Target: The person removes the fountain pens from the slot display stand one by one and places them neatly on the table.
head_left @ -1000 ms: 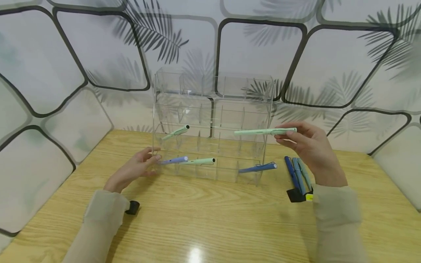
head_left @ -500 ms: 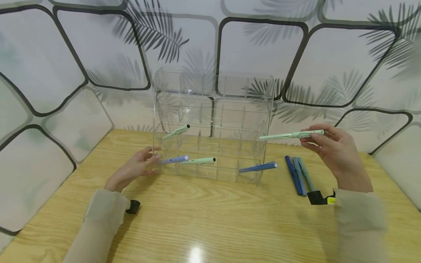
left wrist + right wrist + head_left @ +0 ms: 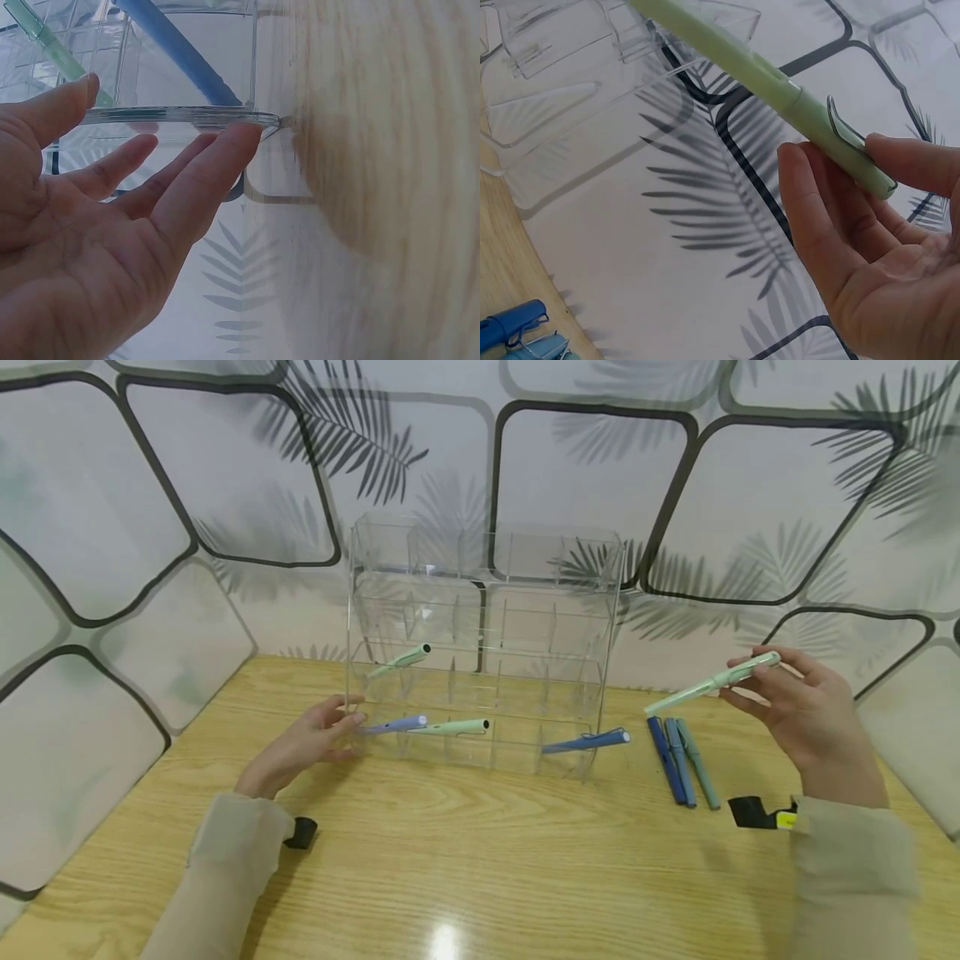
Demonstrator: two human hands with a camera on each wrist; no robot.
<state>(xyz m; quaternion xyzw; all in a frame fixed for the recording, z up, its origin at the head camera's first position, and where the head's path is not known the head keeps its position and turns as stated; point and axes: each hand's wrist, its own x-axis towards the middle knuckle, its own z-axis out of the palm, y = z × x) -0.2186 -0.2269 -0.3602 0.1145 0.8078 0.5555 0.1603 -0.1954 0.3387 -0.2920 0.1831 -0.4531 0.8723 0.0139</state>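
Observation:
At the left side of a clear acrylic display rack (image 3: 480,627), my left hand (image 3: 311,739) has its fingers stretched along the side panel. In the left wrist view the fingertips touch that panel (image 3: 180,116), and the thumb stands apart on its other side. Away to the right of the rack, my right hand (image 3: 813,718) pinches a light green pen (image 3: 701,687) near its clip end. The pen slants down to the left, above the table. In the rack lie a periwinkle pen (image 3: 397,724), two light green pens (image 3: 457,727) and a blue pen (image 3: 588,741).
Three capped pens, dark blue (image 3: 665,760), lighter blue (image 3: 681,762) and teal (image 3: 699,764), lie side by side on the wooden table (image 3: 450,868) right of the rack. A patterned wall (image 3: 592,468) stands close behind the rack.
My right hand has moved right, away from the rack, carrying the light green pen, whose far end now tilts lower. The teal pen shows fully now. My left hand stays put.

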